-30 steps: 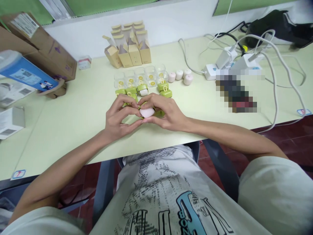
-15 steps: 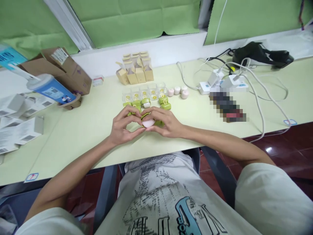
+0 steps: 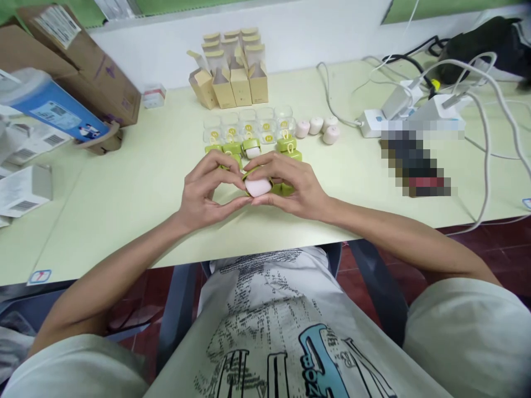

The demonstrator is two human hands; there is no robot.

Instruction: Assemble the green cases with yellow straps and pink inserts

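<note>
Between my fingertips, above the table, is a small pale pink rounded piece with a green cover around its upper edge. My left hand pinches it from the left. Thumb and fingers of my right hand close on its other side. Just beyond the hands lie several green cases with yellow loops, partly hidden by my fingers. One green case shows a whitish piece inside. Behind them stand clear plastic cups with yellow round stickers. Several loose pink pieces sit to the right.
Open tan cartons stand by the wall. At left are a cardboard box, a blue tub and white boxes. Chargers in a power strip, loose cables and a blurred-out item lie at right.
The view has tilted down and come closer to the table. Both hands keep their pinch on the pink piece, whose pale face now shows more fully.
</note>
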